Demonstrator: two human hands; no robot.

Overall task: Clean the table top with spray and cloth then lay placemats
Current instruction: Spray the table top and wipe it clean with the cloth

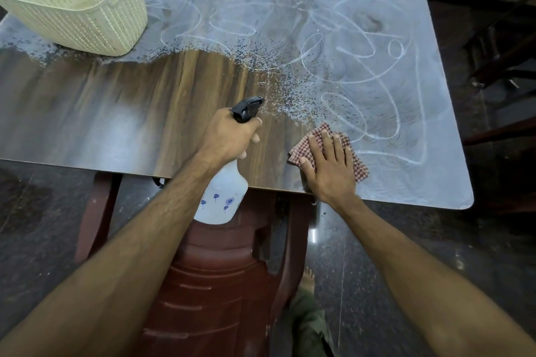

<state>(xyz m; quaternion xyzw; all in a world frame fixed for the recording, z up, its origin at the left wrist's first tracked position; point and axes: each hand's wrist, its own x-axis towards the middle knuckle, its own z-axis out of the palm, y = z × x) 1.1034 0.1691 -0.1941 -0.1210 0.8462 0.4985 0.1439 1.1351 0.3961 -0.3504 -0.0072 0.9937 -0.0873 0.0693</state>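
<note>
Both forearms enter from the bottom edge, shoulders cut off. Left hand, fingers curled round the neck of the spray bottle, aims its black nozzle over the table; the trigger finger is hidden beneath the hand. Right hand lies flat, fingers straight, pressing the checked cloth near the front edge; much of the cloth is covered. Chalky swirls coat the far half. Cream basket, far left, is partly cropped. Red chair stands below.
</note>
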